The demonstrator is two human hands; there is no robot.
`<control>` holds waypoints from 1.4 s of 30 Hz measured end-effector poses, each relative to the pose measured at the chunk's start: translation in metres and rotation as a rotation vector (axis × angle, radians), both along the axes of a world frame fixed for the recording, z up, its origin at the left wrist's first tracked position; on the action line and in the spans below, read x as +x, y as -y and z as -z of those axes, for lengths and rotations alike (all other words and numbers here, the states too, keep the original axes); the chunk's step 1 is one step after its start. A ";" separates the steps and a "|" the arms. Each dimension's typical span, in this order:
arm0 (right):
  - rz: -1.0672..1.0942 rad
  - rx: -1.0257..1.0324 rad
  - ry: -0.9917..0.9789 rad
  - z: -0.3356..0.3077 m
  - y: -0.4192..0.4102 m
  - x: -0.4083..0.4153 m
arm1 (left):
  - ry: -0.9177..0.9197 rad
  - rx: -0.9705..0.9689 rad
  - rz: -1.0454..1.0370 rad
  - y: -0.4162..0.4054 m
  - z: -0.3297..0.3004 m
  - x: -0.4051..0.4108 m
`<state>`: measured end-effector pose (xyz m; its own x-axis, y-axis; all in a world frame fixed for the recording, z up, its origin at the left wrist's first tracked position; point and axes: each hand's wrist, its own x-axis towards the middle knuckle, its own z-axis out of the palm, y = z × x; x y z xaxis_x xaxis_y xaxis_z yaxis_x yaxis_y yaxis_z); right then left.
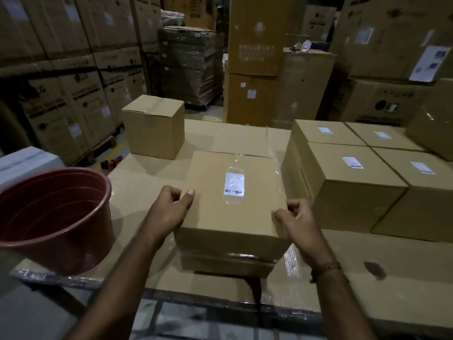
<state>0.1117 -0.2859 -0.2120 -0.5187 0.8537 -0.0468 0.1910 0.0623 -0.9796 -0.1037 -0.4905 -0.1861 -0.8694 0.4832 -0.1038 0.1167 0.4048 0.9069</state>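
Here both forearms reach forward, flanking the box (232, 212). The left hand (169, 209) clasps its left top edge, thumb flat on the lid, fingers curled down the side. The right hand (296, 222) is curled against the right edge; whether it actually grips, I cannot tell. A bucket (73, 253) stands outside the left hand.

Cartons on the worktop (392, 285): seven. One labelled carton (235, 217), near centre; one plain carton (153, 130), far left; a block of four (355, 190), right; one edge carton (434, 128), cut off far right. White labels (234, 184): five. Red bucket (56, 217): one, near left. Hands: two, left hand (169, 209) and right hand (297, 224).
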 end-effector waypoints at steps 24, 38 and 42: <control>-0.201 0.696 0.462 -0.011 -0.024 -0.073 | -0.515 -0.179 0.323 -0.068 0.017 -0.006; -0.123 0.879 0.502 0.016 -0.031 -0.125 | -0.735 -0.479 0.350 -0.074 0.044 -0.005; -0.079 0.783 0.497 0.009 -0.041 -0.134 | -0.752 -0.483 0.363 -0.075 0.045 -0.006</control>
<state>-0.0219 -0.2447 -0.2212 -0.6517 0.6987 0.2950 0.5439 0.7017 -0.4602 -0.1096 -0.4154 -0.2308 -0.5957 0.7868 0.1615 0.7909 0.5396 0.2885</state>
